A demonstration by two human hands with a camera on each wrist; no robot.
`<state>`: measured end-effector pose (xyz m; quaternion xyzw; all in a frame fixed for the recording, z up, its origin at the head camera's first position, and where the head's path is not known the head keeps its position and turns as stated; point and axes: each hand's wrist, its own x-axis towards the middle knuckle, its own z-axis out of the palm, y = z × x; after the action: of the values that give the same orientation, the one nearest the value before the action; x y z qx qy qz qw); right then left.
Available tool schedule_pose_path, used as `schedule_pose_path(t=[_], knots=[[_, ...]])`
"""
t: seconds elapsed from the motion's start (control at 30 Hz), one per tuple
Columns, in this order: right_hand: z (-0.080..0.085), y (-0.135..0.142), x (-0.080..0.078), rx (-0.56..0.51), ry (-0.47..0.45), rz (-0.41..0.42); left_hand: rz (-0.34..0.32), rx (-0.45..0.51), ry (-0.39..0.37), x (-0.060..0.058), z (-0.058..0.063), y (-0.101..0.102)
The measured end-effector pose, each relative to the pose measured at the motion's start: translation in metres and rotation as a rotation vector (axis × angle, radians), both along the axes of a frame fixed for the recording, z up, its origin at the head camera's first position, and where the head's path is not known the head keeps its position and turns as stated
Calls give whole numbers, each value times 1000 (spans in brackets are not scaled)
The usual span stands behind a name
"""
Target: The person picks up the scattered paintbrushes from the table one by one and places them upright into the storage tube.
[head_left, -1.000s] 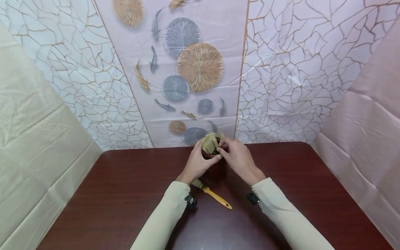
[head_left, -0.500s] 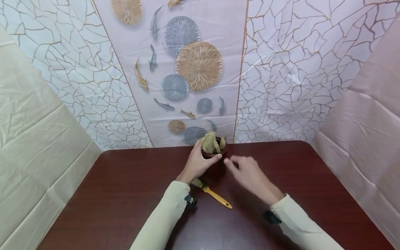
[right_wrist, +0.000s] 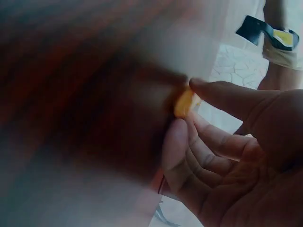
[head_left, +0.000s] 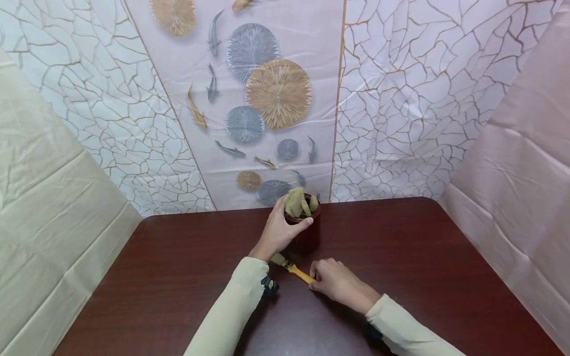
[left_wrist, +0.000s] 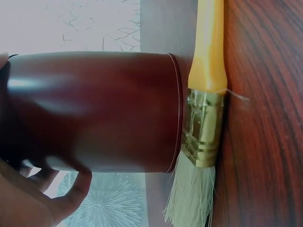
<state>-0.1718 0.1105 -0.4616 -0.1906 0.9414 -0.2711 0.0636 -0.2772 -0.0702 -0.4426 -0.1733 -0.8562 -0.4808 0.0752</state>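
A dark red-brown cylindrical pot (head_left: pixel 308 238) stands upright near the table's back edge. Crumpled yellowish-green pieces (head_left: pixel 295 202) stick up out of its mouth. My left hand (head_left: pixel 275 232) grips the pot near the top, thumb at the front of the rim. Just in front of the pot lies a flat paintbrush (left_wrist: pixel 208 61) with a yellow handle, a metal ferrule and pale bristles. My right hand (head_left: pixel 340 283) has its fingertips around the handle end, which the right wrist view shows as a yellow tip (right_wrist: pixel 184 103) between thumb and fingers.
The dark red-brown wooden table (head_left: pixel 178 277) runs back to a patterned cloth wall (head_left: pixel 276 99). Pale cloth panels (head_left: pixel 58 198) rise at both sides. A small dark camera (head_left: pixel 269 287) is strapped to my left wrist.
My right hand has left the pieces in the pot, come down toward me and taken the paintbrush handle. The left hand has kept its grip on the pot.
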Motion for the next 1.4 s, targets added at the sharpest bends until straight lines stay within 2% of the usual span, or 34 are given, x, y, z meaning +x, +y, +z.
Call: schedule_pose_path(t=[0.17, 0.43, 0.57, 0.63, 0.8, 0.93, 1.13, 1.4], knots=[[3, 8, 5, 37, -3, -30, 3, 13, 8, -2, 1, 1], [16, 41, 23, 145, -120, -98, -8, 22, 33, -2, -1, 2], [20, 48, 27, 151, -185, -127, -18, 6, 24, -3, -1, 2], [20, 50, 25, 121, -167, -128, -20, 2, 21, -3, -2, 3], [18, 48, 14, -19, -57, -94, -15, 7, 14, -2, -1, 3], [13, 43, 5, -80, -50, -78, 10, 16, 10, 1, -1, 0], [8, 31, -3, -50, -111, -111, 25, 28, -5, 3, -2, -3], [5, 9, -11, 62, -49, -103, 25, 27, -29, 3, 1, 2]])
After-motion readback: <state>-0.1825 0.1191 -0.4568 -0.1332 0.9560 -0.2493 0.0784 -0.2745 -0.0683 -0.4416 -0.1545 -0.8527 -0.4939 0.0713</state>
